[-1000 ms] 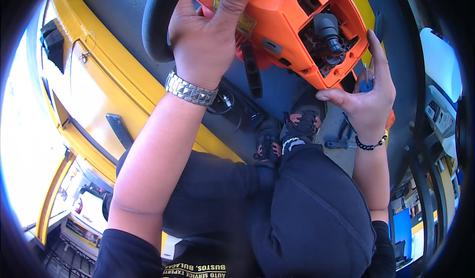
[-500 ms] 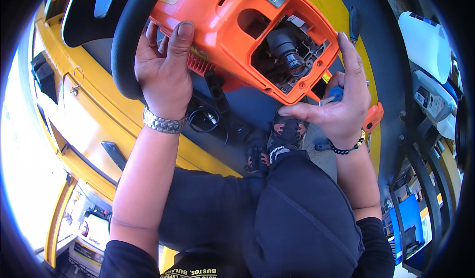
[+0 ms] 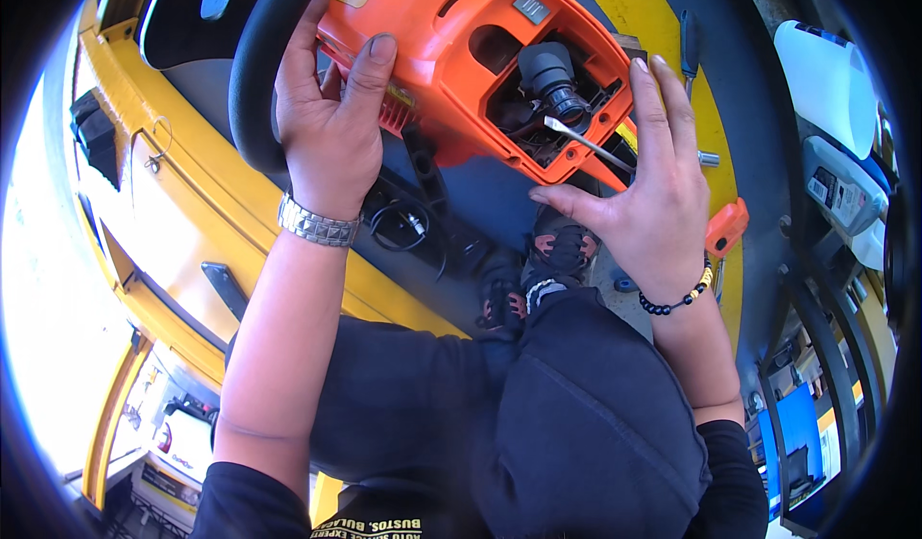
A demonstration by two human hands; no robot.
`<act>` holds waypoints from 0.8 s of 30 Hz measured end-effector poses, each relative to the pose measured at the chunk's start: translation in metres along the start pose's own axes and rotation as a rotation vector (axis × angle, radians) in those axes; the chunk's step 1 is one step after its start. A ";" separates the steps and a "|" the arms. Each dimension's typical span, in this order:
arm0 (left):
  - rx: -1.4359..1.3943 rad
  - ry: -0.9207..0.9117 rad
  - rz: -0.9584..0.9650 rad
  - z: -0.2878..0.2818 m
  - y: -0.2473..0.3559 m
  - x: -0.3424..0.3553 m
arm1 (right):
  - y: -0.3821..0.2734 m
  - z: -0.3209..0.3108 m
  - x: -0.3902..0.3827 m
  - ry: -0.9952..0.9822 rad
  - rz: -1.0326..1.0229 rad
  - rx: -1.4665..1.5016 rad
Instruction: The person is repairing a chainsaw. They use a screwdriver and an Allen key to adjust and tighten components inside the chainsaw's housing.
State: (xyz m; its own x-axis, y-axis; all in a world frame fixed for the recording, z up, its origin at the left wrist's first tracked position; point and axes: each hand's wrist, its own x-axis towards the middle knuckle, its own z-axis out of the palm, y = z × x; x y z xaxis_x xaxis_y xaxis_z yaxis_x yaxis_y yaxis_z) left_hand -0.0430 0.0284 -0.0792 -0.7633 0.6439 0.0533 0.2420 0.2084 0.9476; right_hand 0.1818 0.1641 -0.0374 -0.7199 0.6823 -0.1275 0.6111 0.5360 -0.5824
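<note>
An orange power-tool housing [image 3: 442, 49] with a black loop handle [image 3: 254, 88] is held up in front of me. My left hand [image 3: 331, 126], with a metal watch on the wrist, grips the housing's left side next to the loop. The housing's open cavity shows a black cylindrical part [image 3: 552, 73]. My right hand [image 3: 653, 193], fingers stretched upward, holds a screwdriver. Its orange handle [image 3: 725, 227] sticks out behind the palm, and its metal blade [image 3: 581, 138] reaches into the cavity.
A yellow-and-grey surface [image 3: 653, 11] lies beyond the tool, with another dark-handled screwdriver [image 3: 689, 45] on it. White containers [image 3: 826, 69] stand at the right. A loose black cable [image 3: 399, 227] lies below the housing. My dark-trousered knee [image 3: 576, 424] and shoes [image 3: 562, 251] are underneath.
The housing has shifted in view, showing its open cavity more fully. My right hand has moved up to its edge, and the screwdriver blade now reaches into the cavity. My left hand keeps its grip.
</note>
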 end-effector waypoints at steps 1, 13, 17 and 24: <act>0.011 -0.021 0.000 -0.002 -0.001 0.000 | -0.001 -0.001 -0.001 -0.003 0.010 -0.011; 0.204 -0.064 -0.003 -0.005 0.003 -0.009 | 0.020 0.002 0.000 0.061 -0.122 -0.082; 0.029 -0.085 -0.041 -0.006 -0.001 -0.005 | 0.018 0.000 0.003 0.013 -0.088 -0.008; 0.121 -0.122 -0.073 -0.013 -0.005 -0.010 | 0.017 0.004 0.000 0.038 -0.125 -0.043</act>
State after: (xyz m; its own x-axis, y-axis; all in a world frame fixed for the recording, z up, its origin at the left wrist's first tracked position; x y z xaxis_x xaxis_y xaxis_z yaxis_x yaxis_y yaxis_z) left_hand -0.0443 0.0116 -0.0800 -0.7048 0.7069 -0.0602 0.2644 0.3404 0.9023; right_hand 0.1909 0.1713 -0.0507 -0.7784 0.6272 -0.0249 0.5318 0.6379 -0.5571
